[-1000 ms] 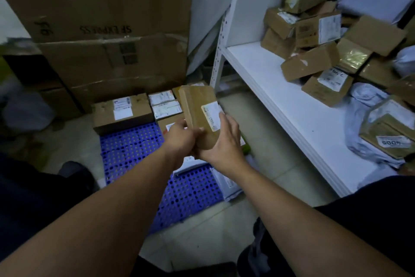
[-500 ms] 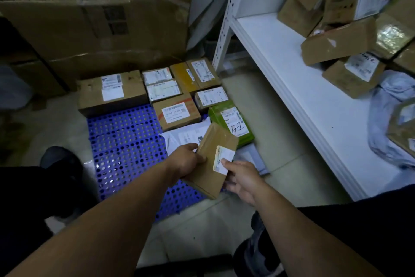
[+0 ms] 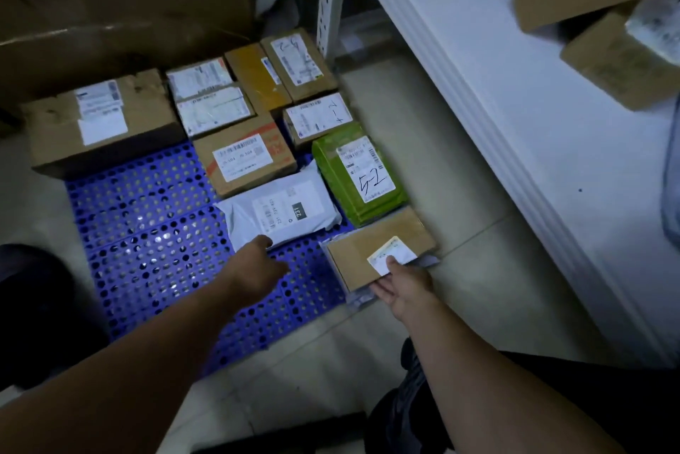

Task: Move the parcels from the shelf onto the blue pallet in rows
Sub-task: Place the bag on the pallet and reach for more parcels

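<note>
Dim storeroom, perforated blue plastic pallet on floor. I see right hand pinching flat brown cardboard parcel, laid just nearside green box, likely extending its row. Left hand empty, loose.

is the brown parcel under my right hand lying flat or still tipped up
Lying flat. The brown parcel rests label-up beside the green parcel, the right hand at its near edge.

Dim, bluish, underexposed view. Brightest surface: white painted metal shelf at right. Small glints on perforated blue plastic pallet. Dark corners at lower left. Brown cardboard parcels at upper right blurred. Wide-angle bending along shelf edge.
</note>
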